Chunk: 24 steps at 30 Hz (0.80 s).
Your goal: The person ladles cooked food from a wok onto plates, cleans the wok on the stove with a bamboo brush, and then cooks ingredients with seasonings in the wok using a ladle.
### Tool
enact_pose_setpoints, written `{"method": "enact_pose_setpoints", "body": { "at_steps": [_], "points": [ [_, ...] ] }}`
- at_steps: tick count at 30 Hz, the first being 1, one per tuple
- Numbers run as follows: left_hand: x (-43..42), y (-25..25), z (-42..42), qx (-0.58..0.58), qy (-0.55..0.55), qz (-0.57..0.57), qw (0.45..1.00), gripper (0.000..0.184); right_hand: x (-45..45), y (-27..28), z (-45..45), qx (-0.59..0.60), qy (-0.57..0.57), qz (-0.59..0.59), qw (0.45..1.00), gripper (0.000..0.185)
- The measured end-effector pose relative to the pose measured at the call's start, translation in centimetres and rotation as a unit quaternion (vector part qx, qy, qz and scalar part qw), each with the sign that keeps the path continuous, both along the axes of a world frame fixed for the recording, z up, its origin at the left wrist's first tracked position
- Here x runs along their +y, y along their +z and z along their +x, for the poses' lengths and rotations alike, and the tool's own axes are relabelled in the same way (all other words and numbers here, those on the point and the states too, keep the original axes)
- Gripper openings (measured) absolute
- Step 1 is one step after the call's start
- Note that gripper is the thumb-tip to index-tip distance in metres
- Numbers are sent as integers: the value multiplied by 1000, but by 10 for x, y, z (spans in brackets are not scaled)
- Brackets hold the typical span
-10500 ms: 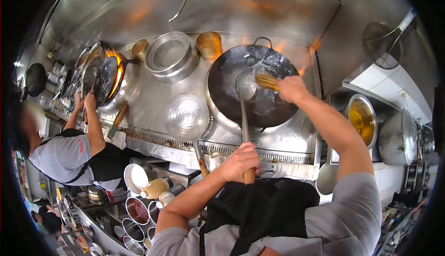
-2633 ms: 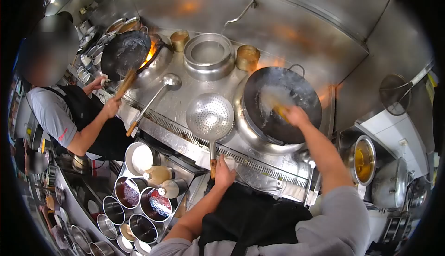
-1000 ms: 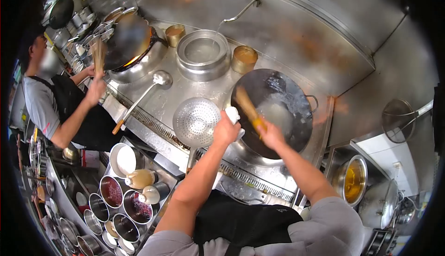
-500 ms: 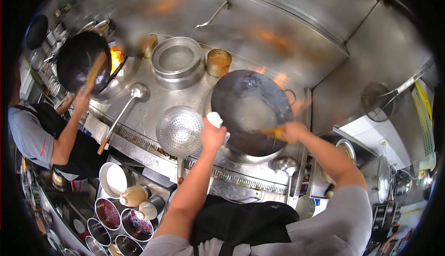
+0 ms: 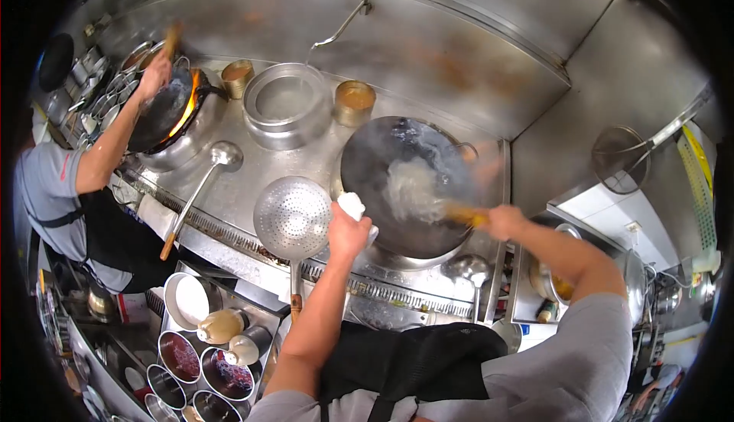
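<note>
A large dark wok (image 5: 367, 150) stands on the burner in front of me. My left hand (image 5: 349, 234) is closed round a folded white cloth (image 5: 352, 206) at the wok's left rim; the wok's handle there is hidden. My right hand (image 5: 505, 223) grips what looks like a bamboo wok brush (image 5: 465, 215), which reaches over the right rim into the wok. The brush's far end is lost in blur. Whitish water (image 5: 413, 189) swirls inside, with haze above it. Just left of my left hand, a perforated skimmer (image 5: 291, 215) lies on the stove.
A ladle (image 5: 226, 154) lies at left; another ladle (image 5: 470, 269) sits right of the wok. Behind stand a metal pot (image 5: 315, 120), a tap (image 5: 336, 34) and two cans. At far left, a co-worker's hand (image 5: 155, 76) holds a brush over a flaming wok (image 5: 164, 112). Tubs stand lower left.
The whitish water has risen and spread in the wok as the brush moved slightly right. My left hand stays at the rim. The co-worker's wok has lowered, and their brush hand has risen.
</note>
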State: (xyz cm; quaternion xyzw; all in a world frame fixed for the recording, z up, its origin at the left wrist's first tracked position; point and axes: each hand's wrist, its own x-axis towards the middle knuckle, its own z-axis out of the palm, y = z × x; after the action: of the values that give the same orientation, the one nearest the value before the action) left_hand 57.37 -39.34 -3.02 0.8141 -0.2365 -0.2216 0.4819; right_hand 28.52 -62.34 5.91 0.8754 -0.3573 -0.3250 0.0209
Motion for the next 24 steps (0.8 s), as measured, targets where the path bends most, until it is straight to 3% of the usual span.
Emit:
{"method": "enact_pose_setpoints", "body": {
  "at_steps": [2, 4, 6, 8, 9, 10, 12, 14, 15, 17, 19, 22, 23, 24],
  "points": [
    [-1, -2, 2, 11, -18, 4, 1000, 61, -41, -1, 33, -105, 29, -10, 994, 45],
    [-2, -8, 1, 5, -6, -5, 1000, 63, -65, -69, 101, -172, -89, -14, 981, 52],
    [-2, 2, 1, 22, -19, 29, 999, 64, -7, -122, 158, -273, -189, -28, 943, 53],
    [1, 13, 2, 29, -21, 56, 998, 64, 49, -160, 170, -441, -166, -40, 881, 47],
    [6, 10, 3, 23, -36, 10, 999, 65, 50, -153, 172, -451, -173, -33, 875, 47],
    [12, 5, 4, 22, -54, -34, 998, 67, 45, -137, 163, -403, -159, -7, 901, 51],
    [12, -7, 8, -11, -68, -2, 998, 69, 16, -128, 155, -352, -147, 16, 924, 55],
    [9, -8, 6, 21, -69, -5, 997, 69, -19, -126, 162, -429, -286, -53, 855, 57],
    [10, -7, 5, 16, -74, -3, 997, 69, -9, -131, 175, -438, -341, 2, 832, 55],
    [3, -7, 1, 14, -42, 5, 999, 70, 21, -161, 191, -469, -232, 31, 851, 53],
    [3, -15, 6, 13, -49, -13, 999, 70, 81, -83, 165, -409, -200, 203, 867, 53],
    [6, -14, 10, 36, -53, -49, 997, 72, 76, -63, 74, -315, -33, 261, 912, 54],
    [2, -18, 10, 33, -44, -44, 998, 74, 67, -38, 51, -211, -90, 271, 935, 54],
    [-3, -20, 10, 31, -29, -41, 998, 75, 54, -14, 35, -157, -65, 231, 958, 55]
  ]
}}
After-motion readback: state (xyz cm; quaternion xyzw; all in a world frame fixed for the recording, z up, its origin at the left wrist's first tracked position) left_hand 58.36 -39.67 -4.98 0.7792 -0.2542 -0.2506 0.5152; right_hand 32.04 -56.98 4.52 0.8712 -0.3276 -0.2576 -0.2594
